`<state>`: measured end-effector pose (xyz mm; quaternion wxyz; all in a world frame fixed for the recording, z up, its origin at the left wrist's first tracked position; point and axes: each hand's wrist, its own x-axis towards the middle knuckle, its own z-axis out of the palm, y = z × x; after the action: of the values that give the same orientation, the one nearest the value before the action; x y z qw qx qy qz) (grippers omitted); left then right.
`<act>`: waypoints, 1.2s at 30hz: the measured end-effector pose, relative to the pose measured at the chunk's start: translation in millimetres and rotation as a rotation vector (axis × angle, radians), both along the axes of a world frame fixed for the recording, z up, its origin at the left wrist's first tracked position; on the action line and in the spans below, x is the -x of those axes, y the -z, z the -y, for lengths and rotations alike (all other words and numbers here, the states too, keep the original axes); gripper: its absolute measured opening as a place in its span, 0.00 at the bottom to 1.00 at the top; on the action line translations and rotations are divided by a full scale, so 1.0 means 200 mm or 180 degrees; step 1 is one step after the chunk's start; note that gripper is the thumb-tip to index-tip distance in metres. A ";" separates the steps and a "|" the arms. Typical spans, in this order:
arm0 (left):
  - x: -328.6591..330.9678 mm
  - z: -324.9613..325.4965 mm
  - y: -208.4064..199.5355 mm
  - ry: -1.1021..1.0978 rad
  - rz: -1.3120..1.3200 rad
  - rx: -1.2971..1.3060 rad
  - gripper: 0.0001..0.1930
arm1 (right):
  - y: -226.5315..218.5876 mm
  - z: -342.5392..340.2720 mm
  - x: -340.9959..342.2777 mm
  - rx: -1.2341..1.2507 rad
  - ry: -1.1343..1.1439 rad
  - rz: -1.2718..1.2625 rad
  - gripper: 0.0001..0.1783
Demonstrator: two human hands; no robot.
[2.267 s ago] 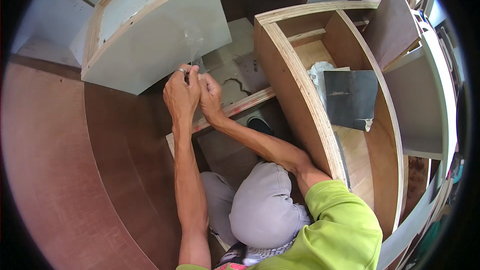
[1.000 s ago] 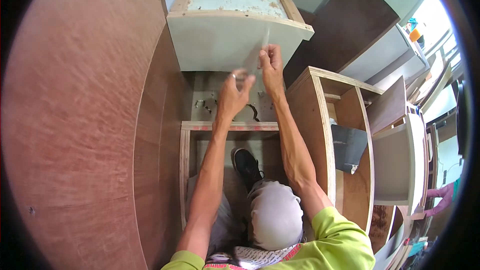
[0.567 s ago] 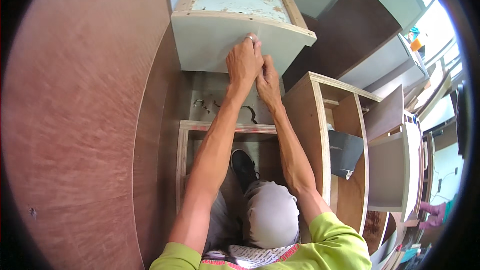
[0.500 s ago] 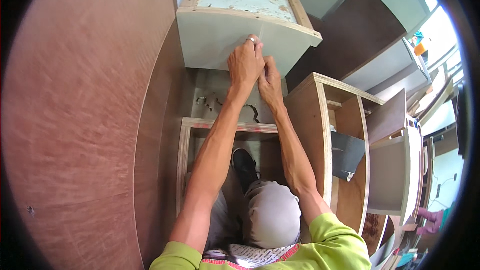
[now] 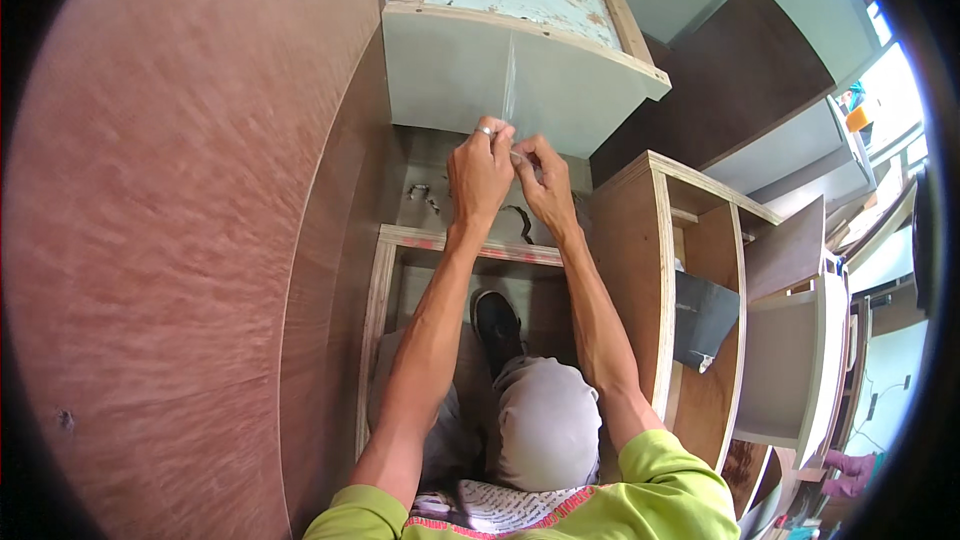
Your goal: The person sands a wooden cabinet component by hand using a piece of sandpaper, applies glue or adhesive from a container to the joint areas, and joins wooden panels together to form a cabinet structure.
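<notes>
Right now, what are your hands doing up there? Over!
Left hand and right hand together, pinching a clear film strip. Strip runs up the pale grey cabinet face. Nothing blocking the hands.

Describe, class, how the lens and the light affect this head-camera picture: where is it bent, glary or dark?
Head view: fisheye bends the brown plywood panel and cabinet edges toward the rim; black corners frame the circle. Daylight blows out the window area at upper right. The clear film strip above both hands, left hand and right hand, catches a pale sheen on the grey drawer front; centre stays sharp.
</notes>
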<state>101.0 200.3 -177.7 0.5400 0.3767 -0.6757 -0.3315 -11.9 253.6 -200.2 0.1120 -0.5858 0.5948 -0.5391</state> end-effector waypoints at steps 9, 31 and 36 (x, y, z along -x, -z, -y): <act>-0.07 -0.07 0.12 -0.0163 -0.0039 -0.0119 0.06 | 0.05 -0.03 -0.04 -0.0106 -0.0065 -0.0137 0.04; -0.17 -0.21 0.38 0.0760 -0.0355 -0.0842 0.09 | 0.27 0.03 0.15 -0.0156 0.1537 -0.0590 0.13; -0.21 -0.16 0.43 0.0854 -0.1260 -0.1273 0.13 | 0.37 0.09 -0.13 -0.0341 0.0915 -0.0327 0.08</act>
<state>142.2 232.3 -264.1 0.5278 0.3110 -0.5224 -0.5931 15.0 236.5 -274.9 0.0342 -0.5146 0.7053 -0.4864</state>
